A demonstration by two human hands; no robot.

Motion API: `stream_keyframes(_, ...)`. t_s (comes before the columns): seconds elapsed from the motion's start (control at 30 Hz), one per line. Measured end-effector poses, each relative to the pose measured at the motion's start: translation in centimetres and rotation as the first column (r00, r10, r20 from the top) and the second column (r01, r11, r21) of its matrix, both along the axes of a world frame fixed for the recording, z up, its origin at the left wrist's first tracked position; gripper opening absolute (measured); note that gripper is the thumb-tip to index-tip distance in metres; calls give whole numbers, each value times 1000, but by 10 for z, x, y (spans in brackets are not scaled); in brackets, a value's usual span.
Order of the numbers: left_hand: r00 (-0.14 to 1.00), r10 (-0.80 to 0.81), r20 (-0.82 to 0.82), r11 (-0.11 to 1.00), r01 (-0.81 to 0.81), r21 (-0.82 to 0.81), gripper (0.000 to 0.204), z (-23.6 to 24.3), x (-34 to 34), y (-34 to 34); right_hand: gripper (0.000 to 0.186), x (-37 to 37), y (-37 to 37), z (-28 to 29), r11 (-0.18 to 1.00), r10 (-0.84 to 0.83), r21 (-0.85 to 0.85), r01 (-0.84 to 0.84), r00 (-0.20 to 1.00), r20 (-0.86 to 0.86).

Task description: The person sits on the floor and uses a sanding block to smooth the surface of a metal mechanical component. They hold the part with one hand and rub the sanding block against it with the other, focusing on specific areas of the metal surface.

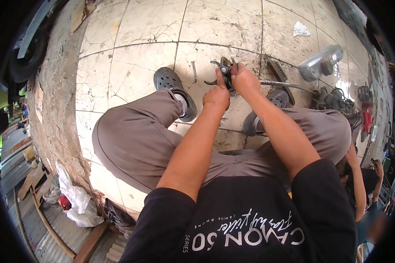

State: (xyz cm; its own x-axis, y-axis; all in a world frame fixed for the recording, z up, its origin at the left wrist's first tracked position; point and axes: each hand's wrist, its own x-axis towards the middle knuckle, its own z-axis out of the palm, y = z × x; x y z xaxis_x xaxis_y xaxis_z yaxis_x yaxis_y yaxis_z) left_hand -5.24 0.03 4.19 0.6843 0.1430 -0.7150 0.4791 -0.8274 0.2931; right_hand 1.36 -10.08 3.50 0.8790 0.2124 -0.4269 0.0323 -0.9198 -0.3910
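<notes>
Seen from above by the head camera, where a wide fisheye view fades to black at its rim, a seated person in a black shirt and brown trousers works between spread knees over a cracked, pale tiled floor [140,65]. Both hands meet on a dark metal part [225,64] with curved, claw-like arms, held between the feet, above the tiles. The left hand [217,94] has its fingers bent against the part's lower side, one reaching up along it; the right hand [246,81] closes its fingers on the right side. The hands cover much of the part, so its full shape is hard to make out.

A slim wrench [194,72] lies left of it; to the right are a brush [280,72], partly hidden by a shoe [278,98], and a silver metal housing [312,68] whose inside cannot be seen. At the lower left slumps a whitish plastic bag [78,199], its contents unclear, beside something red [64,202]. At the right, another person's arm [359,188] shows; the rest is cut off or blurred.
</notes>
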Motion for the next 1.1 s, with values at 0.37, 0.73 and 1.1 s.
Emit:
stream_keyframes(0.37,1000,7,-19,1000,-7,11,100,-1,3,-4,42,15,-15,-48,960,-135,237,150,988,-78)
stream_keyframes(0.73,1000,-19,-15,1000,19,3,103,7,5,-9,41,10,-13,-53,948,-259,180,264,965,-50)
stream_keyframes(1.1,1000,-23,-20,999,24,30,104,5,4,-10,44,13,-6,-24,967,-202,135,215,974,-103)
